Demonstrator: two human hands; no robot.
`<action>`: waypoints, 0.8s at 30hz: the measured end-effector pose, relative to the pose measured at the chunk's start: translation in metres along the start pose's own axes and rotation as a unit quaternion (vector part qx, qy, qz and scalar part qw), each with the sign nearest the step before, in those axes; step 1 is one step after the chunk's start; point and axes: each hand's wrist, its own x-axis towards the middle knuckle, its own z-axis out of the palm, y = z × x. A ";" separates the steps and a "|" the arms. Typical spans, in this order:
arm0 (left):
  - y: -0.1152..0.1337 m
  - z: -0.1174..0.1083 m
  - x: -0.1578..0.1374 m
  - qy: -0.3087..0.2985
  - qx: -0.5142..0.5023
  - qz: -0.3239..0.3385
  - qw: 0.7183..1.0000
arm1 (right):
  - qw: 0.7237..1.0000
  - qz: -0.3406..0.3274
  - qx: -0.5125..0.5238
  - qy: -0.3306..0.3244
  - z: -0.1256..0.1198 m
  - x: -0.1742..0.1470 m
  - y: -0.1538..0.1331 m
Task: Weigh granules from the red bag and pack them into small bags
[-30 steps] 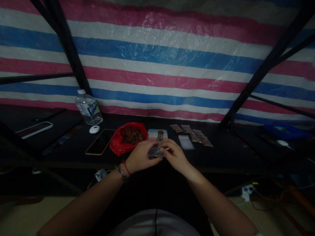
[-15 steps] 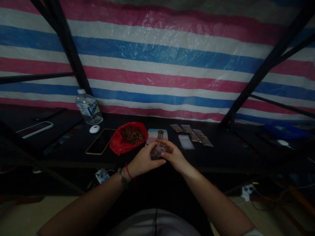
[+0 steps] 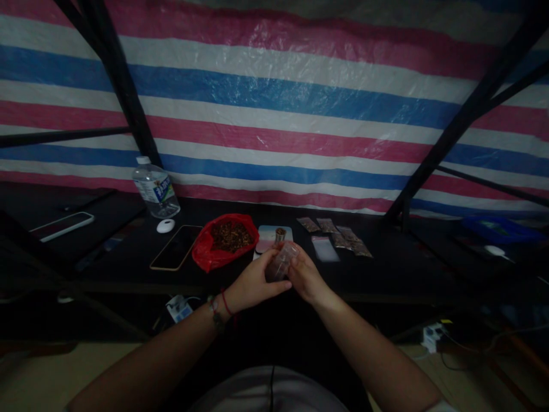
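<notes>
Between my hands is a small clear plastic bag (image 3: 282, 262), held near the table's front edge. My left hand (image 3: 256, 278) curls round its left side, thumb below. At its right side, the fingers of my right hand (image 3: 307, 276) pinch the bag. What the bag contains is too dark to make out. Just beyond stands a small metal cup (image 3: 280, 233) with brown bits in it, on a pale flat scale-like plate (image 3: 266, 233). To the left, a red plastic bag (image 3: 206, 258) lies open, full of brown dried pieces (image 3: 231, 236).
Several small filled bags (image 3: 343, 237) lie at right, beside a stack of flat clear bags (image 3: 326, 249). At left are a phone (image 3: 176, 248), a white oval object (image 3: 165, 226) and a plastic bottle (image 3: 155, 189). Black frame bars (image 3: 128, 91) slope at both sides before a striped sheet (image 3: 274, 114).
The right hand's fingers have shifted on the small bag, and more of its clear plastic now shows upright between the hands. The things on the table stay put.
</notes>
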 end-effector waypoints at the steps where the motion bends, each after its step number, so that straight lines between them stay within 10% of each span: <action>1: -0.002 -0.004 0.001 0.003 0.014 0.009 1.000 | 1.000 -0.011 0.003 0.008 -0.002 0.001 -0.002; 6: -0.027 -0.061 0.019 0.096 0.204 -0.041 0.973 | 0.996 -0.072 -0.016 0.044 -0.035 0.016 -0.015; 11: -0.066 -0.116 0.044 0.010 0.419 -0.178 0.890 | 0.987 -0.059 -0.117 0.097 -0.088 0.034 0.002; 24: -0.095 -0.122 0.073 0.017 0.415 -0.230 0.880 | 0.936 -0.095 -0.302 0.157 -0.119 0.040 0.034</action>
